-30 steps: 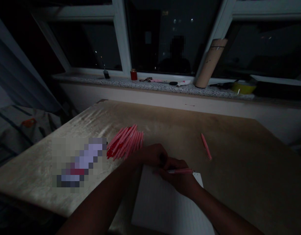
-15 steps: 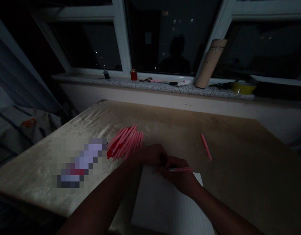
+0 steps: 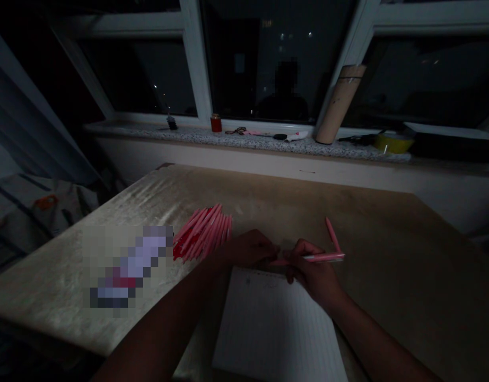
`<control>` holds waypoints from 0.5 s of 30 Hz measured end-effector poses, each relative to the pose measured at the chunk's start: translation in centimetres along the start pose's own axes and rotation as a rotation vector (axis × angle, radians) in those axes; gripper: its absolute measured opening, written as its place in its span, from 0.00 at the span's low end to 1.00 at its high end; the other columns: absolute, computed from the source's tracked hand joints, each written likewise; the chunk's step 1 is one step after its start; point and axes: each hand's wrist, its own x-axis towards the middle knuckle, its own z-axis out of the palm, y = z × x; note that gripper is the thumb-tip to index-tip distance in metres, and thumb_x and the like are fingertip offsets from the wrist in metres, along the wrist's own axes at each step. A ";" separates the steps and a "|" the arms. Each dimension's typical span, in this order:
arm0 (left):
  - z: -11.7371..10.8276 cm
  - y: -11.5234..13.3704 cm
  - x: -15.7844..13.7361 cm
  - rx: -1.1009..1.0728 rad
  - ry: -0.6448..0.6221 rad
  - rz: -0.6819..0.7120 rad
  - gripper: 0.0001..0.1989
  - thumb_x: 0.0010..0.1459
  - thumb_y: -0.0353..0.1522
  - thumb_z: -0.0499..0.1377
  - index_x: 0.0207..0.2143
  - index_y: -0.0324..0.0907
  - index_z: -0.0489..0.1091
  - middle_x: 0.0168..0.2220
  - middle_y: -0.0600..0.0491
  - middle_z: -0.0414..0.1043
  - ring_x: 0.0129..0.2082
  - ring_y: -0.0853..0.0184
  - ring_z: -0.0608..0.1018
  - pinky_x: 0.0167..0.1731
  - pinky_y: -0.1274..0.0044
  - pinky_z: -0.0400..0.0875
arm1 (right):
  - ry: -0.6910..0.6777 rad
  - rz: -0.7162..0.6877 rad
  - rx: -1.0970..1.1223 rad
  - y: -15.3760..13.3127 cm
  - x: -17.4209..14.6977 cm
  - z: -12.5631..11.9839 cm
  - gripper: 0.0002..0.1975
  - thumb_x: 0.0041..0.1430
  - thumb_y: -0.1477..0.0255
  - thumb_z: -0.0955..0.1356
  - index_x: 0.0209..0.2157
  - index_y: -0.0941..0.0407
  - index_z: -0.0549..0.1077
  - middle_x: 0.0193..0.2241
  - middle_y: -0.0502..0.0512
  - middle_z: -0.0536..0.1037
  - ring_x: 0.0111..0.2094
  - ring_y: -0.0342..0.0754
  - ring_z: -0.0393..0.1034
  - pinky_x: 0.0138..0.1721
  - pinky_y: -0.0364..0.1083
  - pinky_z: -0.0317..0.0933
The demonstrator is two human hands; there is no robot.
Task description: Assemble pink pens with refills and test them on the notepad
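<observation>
A pink pen [image 3: 324,257] lies nearly level in my right hand [image 3: 314,270], pinched between thumb and fingers. Its left end reaches the curled fingers of my left hand [image 3: 254,248], which close around that end; the exact grip is dark. Both hands are just above the top edge of a white lined notepad [image 3: 276,329], whose upper part bears small faint scribbles. To the left of my left hand is a pile of several pink pens [image 3: 207,231] with some red among them. Another pink pen [image 3: 332,233] lies on the table behind my right hand.
A blurred-out purple object [image 3: 143,257] lies on the left of the table [image 3: 387,297]. Along the stone windowsill [image 3: 244,142] stand a small red jar [image 3: 216,123], a leaning tan flask [image 3: 340,103] and a yellow tape roll [image 3: 393,143].
My right hand has lifted off the notepad and moved up and right with the pen. My left hand has shifted slightly right to the pen's end. The scribbles now show.
</observation>
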 end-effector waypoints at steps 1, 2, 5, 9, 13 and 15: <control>0.0 0.2 0.0 -0.060 0.000 -0.002 0.25 0.58 0.45 0.48 0.20 0.35 0.68 0.15 0.58 0.56 0.16 0.77 0.59 0.17 0.83 0.52 | 0.006 -0.001 0.028 0.0 0.1 -0.2 0.15 0.51 0.67 0.70 0.20 0.56 0.62 0.11 0.45 0.69 0.12 0.37 0.58 0.13 0.37 0.45; 0.0 0.3 -0.1 -0.113 -0.009 -0.001 0.25 0.58 0.45 0.47 0.21 0.35 0.68 0.16 0.58 0.58 0.17 0.77 0.60 0.18 0.84 0.53 | 0.013 -0.002 0.054 0.0 0.2 -0.3 0.14 0.51 0.67 0.70 0.20 0.56 0.62 0.11 0.45 0.69 0.11 0.37 0.58 0.13 0.37 0.45; 0.2 0.8 -0.1 -0.168 -0.045 0.028 0.23 0.56 0.46 0.51 0.24 0.35 0.70 0.18 0.57 0.61 0.17 0.77 0.62 0.18 0.84 0.53 | 0.025 0.001 0.126 -0.2 0.3 -0.4 0.14 0.51 0.68 0.71 0.20 0.56 0.63 0.11 0.44 0.68 0.11 0.36 0.57 0.13 0.37 0.49; 0.4 0.9 0.1 -0.145 0.003 0.058 0.20 0.56 0.43 0.52 0.26 0.35 0.71 0.18 0.58 0.63 0.18 0.77 0.63 0.18 0.85 0.54 | 0.060 0.016 0.219 -0.6 0.5 -0.3 0.13 0.51 0.67 0.70 0.21 0.56 0.65 0.13 0.43 0.68 0.11 0.36 0.55 0.15 0.38 0.55; 0.3 0.0 0.5 -0.208 0.084 0.062 0.19 0.56 0.41 0.53 0.24 0.34 0.70 0.19 0.56 0.65 0.20 0.75 0.66 0.22 0.84 0.59 | 0.179 -0.025 0.309 -1.5 0.8 -0.6 0.11 0.52 0.63 0.69 0.24 0.56 0.69 0.12 0.43 0.67 0.10 0.36 0.54 0.13 0.38 0.55; 0.2 -0.5 0.6 -0.267 0.127 0.070 0.18 0.55 0.41 0.54 0.24 0.34 0.69 0.20 0.55 0.66 0.21 0.75 0.67 0.23 0.83 0.60 | 0.213 -0.027 0.380 -1.9 0.9 -0.9 0.14 0.52 0.59 0.67 0.26 0.55 0.70 0.13 0.43 0.67 0.10 0.37 0.55 0.13 0.39 0.55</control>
